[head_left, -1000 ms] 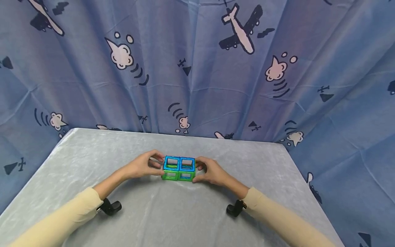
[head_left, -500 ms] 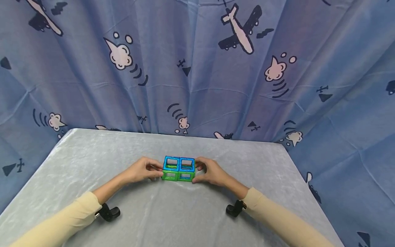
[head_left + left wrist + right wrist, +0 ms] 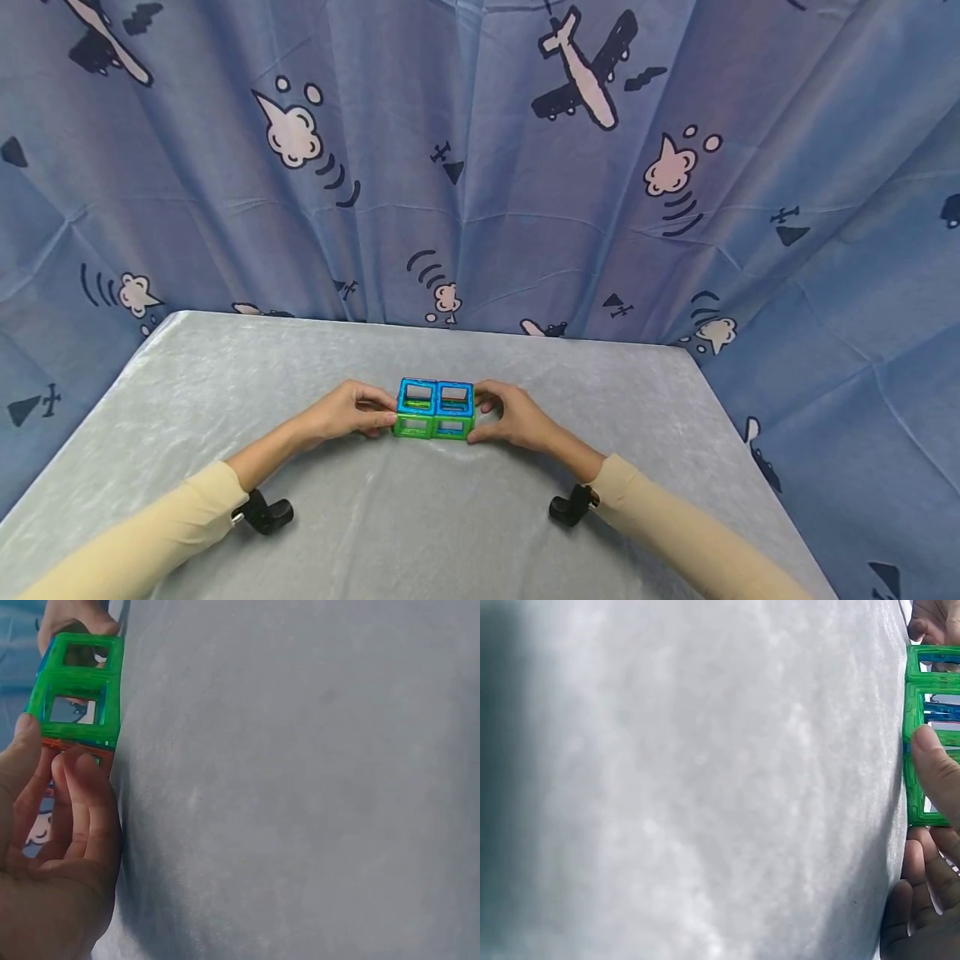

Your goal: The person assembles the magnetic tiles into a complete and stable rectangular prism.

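Note:
Two open cubes of magnetic tiles (image 3: 436, 400) stand joined side by side on the table in the head view. Blue square frames top them, and green ones face me. My left hand (image 3: 339, 413) grips the left end, thumb at the front corner and fingers curled against the side. An orange tile (image 3: 103, 756) shows at that end in the left wrist view, partly behind the fingers. At the opposite end, my right hand (image 3: 517, 418) holds the block between a thumb at the lower front corner and fingers toward the back. In the right wrist view, that thumb (image 3: 932, 761) lies over the green frame.
A pale grey cloth covers the table (image 3: 450, 517). Behind it hangs a blue curtain (image 3: 495, 192) printed with planes and clouds. Black wrist cameras (image 3: 270, 512) sit at both sleeve cuffs.
The left hand's raised, spread fingers have lowered and closed in on the left end of the block. The right hand and the block have stayed in place.

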Tool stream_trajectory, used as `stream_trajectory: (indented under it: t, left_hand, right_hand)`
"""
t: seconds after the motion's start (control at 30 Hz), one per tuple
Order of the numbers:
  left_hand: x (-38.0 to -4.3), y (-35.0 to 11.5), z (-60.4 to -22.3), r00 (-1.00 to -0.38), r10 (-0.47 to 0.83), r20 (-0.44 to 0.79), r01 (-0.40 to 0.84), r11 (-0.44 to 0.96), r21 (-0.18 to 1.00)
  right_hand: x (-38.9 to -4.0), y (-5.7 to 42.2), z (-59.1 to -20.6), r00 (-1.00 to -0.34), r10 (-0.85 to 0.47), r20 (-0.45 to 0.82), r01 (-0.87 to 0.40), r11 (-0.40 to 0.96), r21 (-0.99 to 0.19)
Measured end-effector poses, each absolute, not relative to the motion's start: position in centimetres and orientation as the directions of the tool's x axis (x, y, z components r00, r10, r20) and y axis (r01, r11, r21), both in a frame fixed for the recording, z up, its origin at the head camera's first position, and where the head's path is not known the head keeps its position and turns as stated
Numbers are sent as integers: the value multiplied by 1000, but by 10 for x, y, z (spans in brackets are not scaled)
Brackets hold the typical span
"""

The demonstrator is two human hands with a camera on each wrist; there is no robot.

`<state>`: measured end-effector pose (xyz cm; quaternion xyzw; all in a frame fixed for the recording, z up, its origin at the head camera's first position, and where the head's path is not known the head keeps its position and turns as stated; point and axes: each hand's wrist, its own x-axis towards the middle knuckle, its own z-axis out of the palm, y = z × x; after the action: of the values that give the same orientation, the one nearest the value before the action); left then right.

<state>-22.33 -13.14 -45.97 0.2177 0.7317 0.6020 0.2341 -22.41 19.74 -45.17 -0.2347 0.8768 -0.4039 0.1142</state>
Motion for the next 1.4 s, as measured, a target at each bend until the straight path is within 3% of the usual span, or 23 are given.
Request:
stream_trajectory:
  t: [0.83, 1.4]
  left_hand:
    - [-224, -130, -460, -808, 579, -106, -30, 138, 990]
    - [-226, -134, -458, -758, 624, -191, -149, 120, 982]
  right_hand:
    - [-224, 199, -455, -858, -514, 7, -316, 517, -796]
    - [-225, 199, -453, -854, -521, 1, -306, 501, -809]
